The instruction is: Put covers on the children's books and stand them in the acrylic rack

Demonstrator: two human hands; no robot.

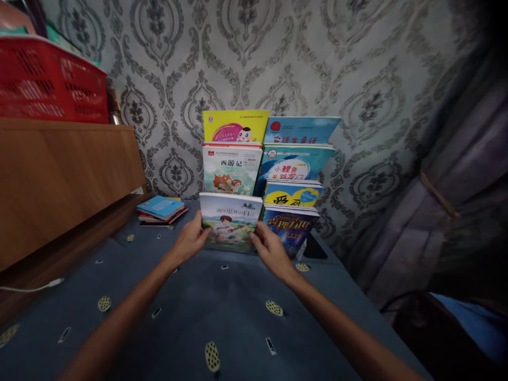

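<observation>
A book with a pale cover and a drawn figure playing a guitar point(228, 225) stands upright in the front left of a tiered group of books. My left hand point(189, 236) holds its left edge, thumb on the cover. At the right edge my right hand point(270, 247) grips it, fingers bent around the side. Behind it rise a white book with a red-winged drawing point(230, 169) and a yellow book point(236, 124). Right of it stand a dark blue book point(288, 227), a yellow-and-blue book point(293, 193), a teal book point(296, 161) and a blue book point(304, 129).
A small stack of books point(162, 208) lies at the back left on the dark blue patterned cloth point(238, 317). On the left are a wooden cabinet point(67, 185), a red basket point(51, 79) and a white cable point(35, 288). A dark flat object point(316, 248) lies right of the books; a curtain point(428, 190) hangs beyond.
</observation>
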